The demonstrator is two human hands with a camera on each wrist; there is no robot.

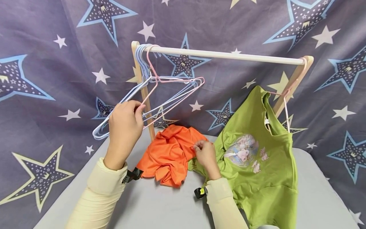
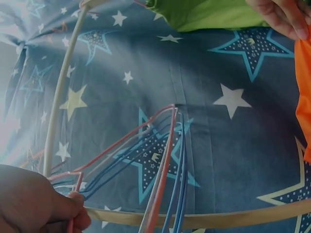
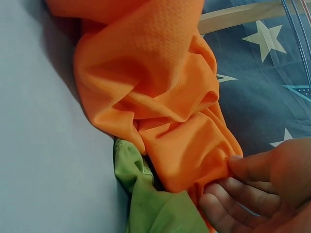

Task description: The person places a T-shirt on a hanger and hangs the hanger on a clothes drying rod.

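Crumpled orange fabric garment (image 1: pixel 171 152): lay on the grey table (image 1: pixel 317 187), not yet hung, as I judged. Lime-green printed garment (image 1: pixel 271 156): already on a hanger. Left hand (image 1: pixel 125 127): I saw it pinching a thin pink hanger (image 1: pixel 152 67) on the white rail (image 1: pixel 223 54). Right hand (image 1: pixel 206 156): closed on orange fabric.

bare left hand (image 1: pixel 125 125): higher, thumb and fingers pinching | bare right hand (image 1: pixel 206 156): lower, to its right, fingertips pinching | cream-sleeved forearms (image 1: pixel 95 197): both extended forward

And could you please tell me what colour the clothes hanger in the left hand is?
The clothes hanger is pink, clearest in the head view.
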